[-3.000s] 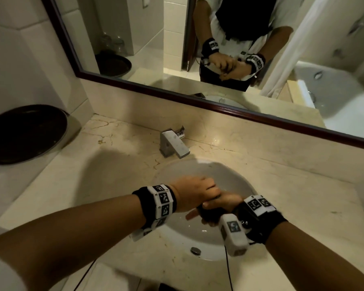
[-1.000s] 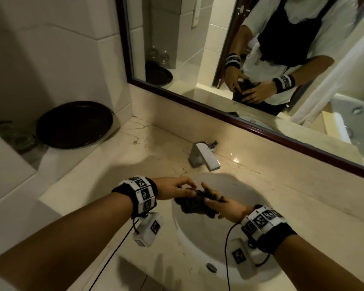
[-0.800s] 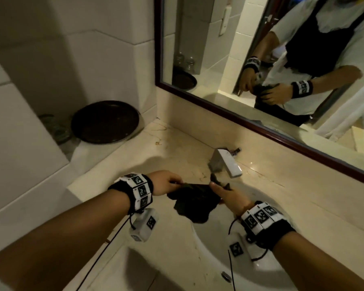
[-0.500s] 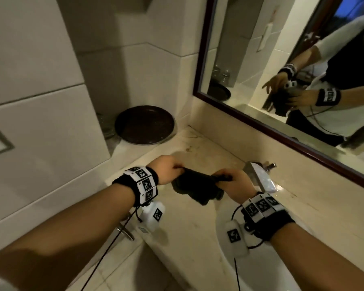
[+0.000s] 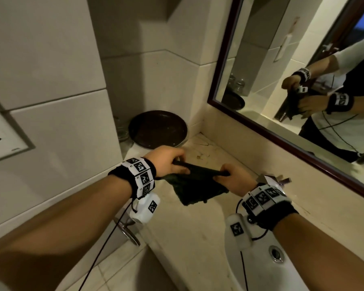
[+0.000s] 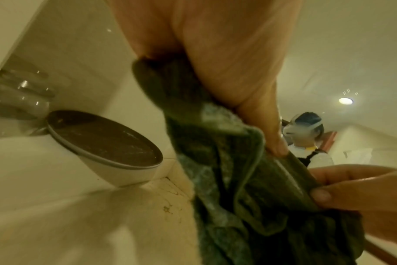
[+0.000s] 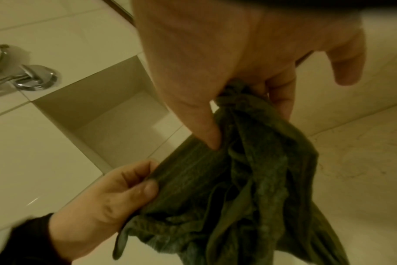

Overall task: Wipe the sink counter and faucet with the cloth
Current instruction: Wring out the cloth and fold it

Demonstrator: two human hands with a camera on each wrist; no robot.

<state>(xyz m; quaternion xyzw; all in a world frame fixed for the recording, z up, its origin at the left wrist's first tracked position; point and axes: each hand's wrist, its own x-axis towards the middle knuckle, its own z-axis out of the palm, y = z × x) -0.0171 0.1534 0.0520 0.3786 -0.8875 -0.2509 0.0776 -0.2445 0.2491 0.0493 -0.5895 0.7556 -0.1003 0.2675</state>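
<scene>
Two hands hold a dark green cloth (image 5: 195, 187) up in the air, above the left end of the sink counter (image 5: 198, 232). The left hand (image 5: 168, 162) grips one top corner with its fingers and thumb curled tight around it. The right hand (image 5: 235, 179) pinches the other top corner between its thumb and curled fingers. The top edge of the cloth is pulled into a straight line between the two hands. That line runs from left to right and dips a little toward the right hand. The rest of the cloth hangs down in loose, bunched folds toward the counter. I cannot tell if the bottom of it touches the counter.

In the left wrist view, the cloth (image 6: 249, 188) hangs from the curled fingers (image 6: 256, 125) of the left hand, and the right hand's thumb presses on the edge. In the right wrist view, the cloth (image 7: 249, 179) bunches up where the right hand's fingers (image 7: 204, 125) squeeze it.

The faucet (image 5: 271, 180) peeks out just behind the right wrist. The white sink (image 5: 282, 267) is below the right arm. A round dark tray (image 5: 158, 129) leans in the corner behind the hands. A mirror (image 5: 292, 80) on the wall shows the person holding the cloth.
</scene>
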